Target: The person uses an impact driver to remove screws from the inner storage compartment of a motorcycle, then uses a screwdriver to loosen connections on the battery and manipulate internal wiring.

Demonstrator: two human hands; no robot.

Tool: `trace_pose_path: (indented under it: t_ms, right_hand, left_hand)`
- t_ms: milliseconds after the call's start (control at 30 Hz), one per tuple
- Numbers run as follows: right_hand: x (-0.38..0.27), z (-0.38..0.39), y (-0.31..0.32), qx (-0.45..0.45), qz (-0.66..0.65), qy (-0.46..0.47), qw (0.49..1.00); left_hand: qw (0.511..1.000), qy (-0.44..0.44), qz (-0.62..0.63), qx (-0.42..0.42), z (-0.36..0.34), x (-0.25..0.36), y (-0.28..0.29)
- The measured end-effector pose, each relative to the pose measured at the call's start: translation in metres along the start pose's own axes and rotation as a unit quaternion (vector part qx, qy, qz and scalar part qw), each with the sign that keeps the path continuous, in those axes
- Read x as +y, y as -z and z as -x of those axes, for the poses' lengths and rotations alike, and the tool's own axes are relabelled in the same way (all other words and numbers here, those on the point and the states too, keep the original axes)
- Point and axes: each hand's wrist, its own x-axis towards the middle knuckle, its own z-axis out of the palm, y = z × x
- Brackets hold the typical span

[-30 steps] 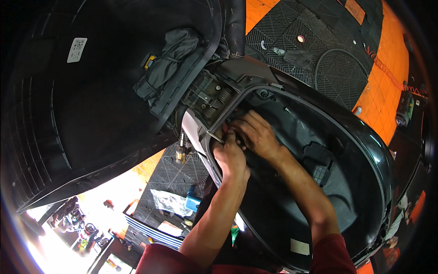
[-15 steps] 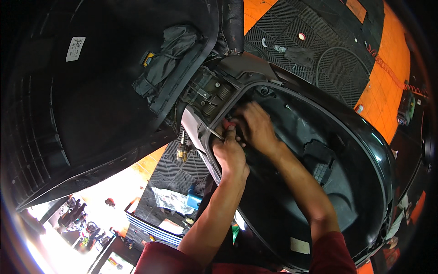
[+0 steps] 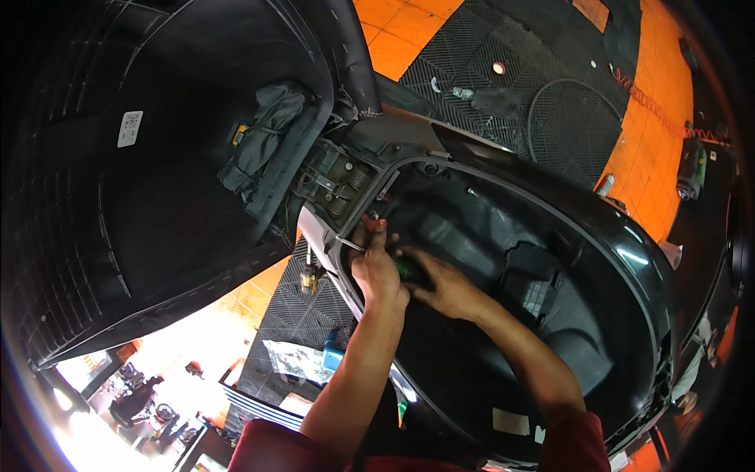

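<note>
My left hand (image 3: 377, 271) is closed at the front left corner of a scooter's black under-seat storage bin (image 3: 464, 377). Its thumb and fingers pinch a small red part (image 3: 373, 224). A thin metal shaft (image 3: 352, 245) sticks out from the left side of this hand, and a green handle (image 3: 404, 270) shows at its right; they look like one screwdriver lying across the palm. My right hand (image 3: 444, 285) reaches in beside it, its fingers and thumb on either side of the green handle. Shadow hides part of its grip.
The raised seat (image 3: 181, 181) fills the left, with a dark cloth bundle (image 3: 263, 141) strapped inside. The hinge with springs (image 3: 338, 181) sits between seat and bin. A bolt-like metal piece (image 3: 474, 192) lies in the bin. A red coiled hose (image 3: 657, 110) hangs at the far right.
My right hand has drawn back from the bin's front wall, down to the green handle beside my left hand. My left hand still pinches the red part. The whole view has shifted slightly.
</note>
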Motion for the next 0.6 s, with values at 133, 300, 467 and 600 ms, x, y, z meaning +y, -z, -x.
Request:
trace_pose_path:
  t_ms: [133,300,467,600]
  right_hand:
    - [-0.016,0.023,0.009,0.028,0.115,0.015,0.993]
    - [-0.008,0.056,0.039,-0.025,0.317,-0.045,0.947]
    - [-0.009,0.088,0.061,0.066,0.160,-0.081,0.982]
    - [-0.024,0.068,0.059,0.165,0.114,-0.016,0.980]
  left_hand:
    - [0.995,-0.065,-0.069,-0.011,-0.007,-0.008,0.004]
    - [0.998,-0.035,-0.037,-0.025,-0.007,-0.005,0.004]
    - [0.998,-0.051,-0.046,-0.005,-0.006,-0.009,0.004]
    - [0.997,-0.059,-0.054,-0.005,-0.012,-0.012,0.005]
